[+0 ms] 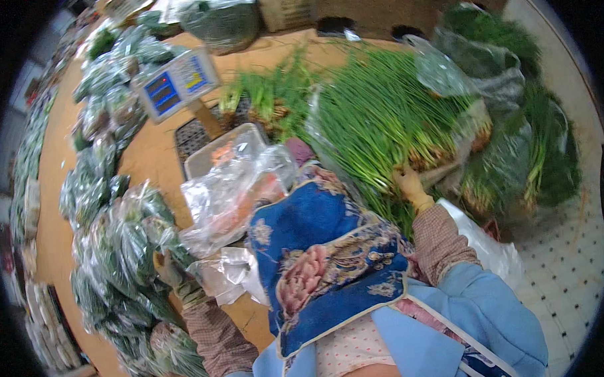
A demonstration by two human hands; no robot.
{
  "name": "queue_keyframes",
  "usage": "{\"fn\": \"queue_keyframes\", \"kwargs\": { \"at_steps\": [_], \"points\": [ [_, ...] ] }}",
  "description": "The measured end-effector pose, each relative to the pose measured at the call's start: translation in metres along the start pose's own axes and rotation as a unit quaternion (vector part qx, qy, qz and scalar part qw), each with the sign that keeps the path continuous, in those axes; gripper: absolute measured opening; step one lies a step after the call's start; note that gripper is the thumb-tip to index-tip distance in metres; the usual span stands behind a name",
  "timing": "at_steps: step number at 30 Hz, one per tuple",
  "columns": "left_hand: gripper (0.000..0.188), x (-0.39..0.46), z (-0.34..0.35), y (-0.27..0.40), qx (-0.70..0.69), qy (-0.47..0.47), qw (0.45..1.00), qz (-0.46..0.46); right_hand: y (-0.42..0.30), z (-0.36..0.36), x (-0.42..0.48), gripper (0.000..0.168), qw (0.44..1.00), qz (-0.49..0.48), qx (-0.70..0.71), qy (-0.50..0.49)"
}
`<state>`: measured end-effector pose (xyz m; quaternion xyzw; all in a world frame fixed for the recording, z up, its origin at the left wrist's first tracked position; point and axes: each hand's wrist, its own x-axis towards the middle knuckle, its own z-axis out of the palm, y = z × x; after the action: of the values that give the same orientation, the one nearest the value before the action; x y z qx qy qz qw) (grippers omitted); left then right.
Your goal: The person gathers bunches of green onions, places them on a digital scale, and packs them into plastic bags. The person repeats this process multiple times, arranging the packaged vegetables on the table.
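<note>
My right hand (413, 188), in a thin light glove, grips the root end of some scallions (379, 116) at the near edge of a big heap. The heap lies on an opened clear plastic sheet, green tops pointing away and roots towards me. My left hand (170, 273), also gloved, rests against a pile of scallions in clear plastic bags (119, 244) on the left. Whether its fingers hold a bag cannot be made out. Between my hands lie a stack of clear plastic bags (237, 195) and a blue floral apron (329, 257) on my body.
A digital scale display (178, 85) stands behind a shallow grey tray (221, 151). Loose bunches (271, 102) lie beside it. More bagged greens (482, 67) stand on the right, above a tiled floor (559, 274). A cardboard box (375, 11) is at the back.
</note>
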<state>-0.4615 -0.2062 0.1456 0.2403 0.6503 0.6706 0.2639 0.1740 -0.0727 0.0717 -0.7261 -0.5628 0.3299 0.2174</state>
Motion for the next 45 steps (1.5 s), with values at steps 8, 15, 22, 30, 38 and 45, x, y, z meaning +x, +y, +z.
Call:
{"fn": "queue_keyframes", "kwargs": {
  "at_steps": [8, 15, 22, 30, 38, 45],
  "points": [
    [0.033, -0.091, 0.250, 0.060, -0.101, -0.224, 0.969, -0.030, 0.033, -0.013, -0.039, 0.022, 0.997, -0.005, 0.045, 0.062],
    [0.034, -0.265, 0.389, -0.011, -0.053, -0.498, 0.845, -0.187, 0.036, 0.023, -0.031, 0.045, 0.983, -0.033, -0.155, -0.097],
    [0.031, -0.275, 0.385, -0.056, -0.080, -0.584, 0.651, -0.478, 0.082, 0.033, -0.036, 0.029, 0.946, 0.004, -0.240, -0.218],
    [0.027, -0.269, 0.392, -0.052, 0.050, -0.560, 0.684, -0.465, 0.014, 0.026, 0.008, 0.027, 0.972, -0.073, -0.213, -0.073],
    [0.022, -0.259, 0.395, -0.059, 0.004, -0.489, 0.734, -0.471, 0.124, 0.039, -0.146, 0.044, 0.845, -0.019, -0.328, -0.422],
    [0.023, -0.240, 0.394, -0.070, -0.084, -0.373, 0.840, -0.385, 0.109, 0.046, -0.108, 0.025, 0.912, -0.052, -0.206, -0.351]
  ]
}}
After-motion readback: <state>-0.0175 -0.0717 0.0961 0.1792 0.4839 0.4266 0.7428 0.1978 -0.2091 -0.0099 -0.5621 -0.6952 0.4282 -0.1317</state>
